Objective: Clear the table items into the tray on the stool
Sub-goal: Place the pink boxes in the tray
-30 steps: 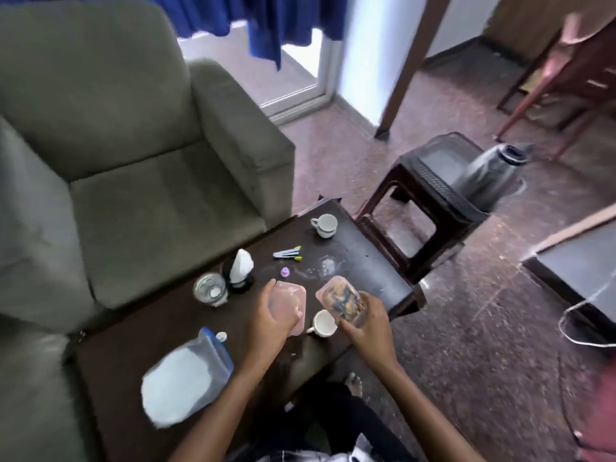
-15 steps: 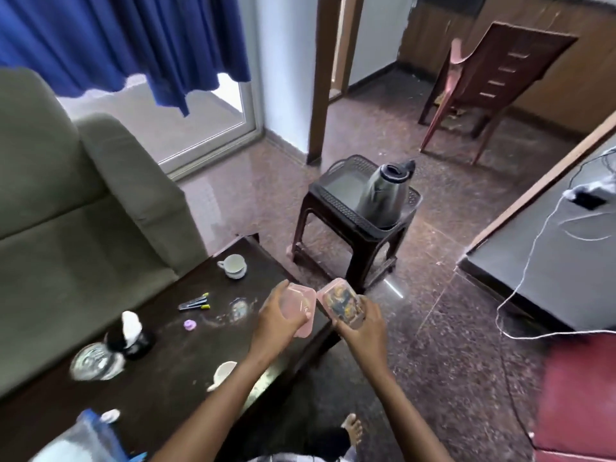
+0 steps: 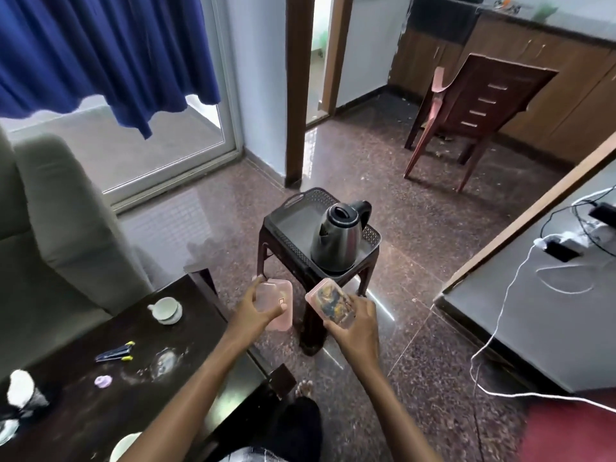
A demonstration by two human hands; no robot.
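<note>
My left hand [image 3: 256,310] grips a pink empty-looking plastic box [image 3: 278,303]. In my right hand [image 3: 358,325] is a second pink box [image 3: 330,303] with dark contents showing through. Both boxes hang over the floor, just short of the near edge of the dark stool [image 3: 311,296]. On the stool rests a dark perforated tray [image 3: 293,220] with a steel kettle [image 3: 340,235] standing in its right half. The dark table [image 3: 83,391] at lower left still carries a white cup [image 3: 166,310], a blue and yellow tool [image 3: 113,353], a purple cap [image 3: 102,381] and another white cup [image 3: 125,446].
A grey armchair [image 3: 50,235] stands left behind the table. A brown chair [image 3: 473,108] sits at the back right. A low grey platform [image 3: 533,311] with white cables [image 3: 500,328] lies to the right. My bare foot [image 3: 301,388] is on the floor beside the table.
Both hands have lifted the two pink boxes off the table and carried them right toward the stool. My view has swung up and right, bringing stool and tray to the centre.
</note>
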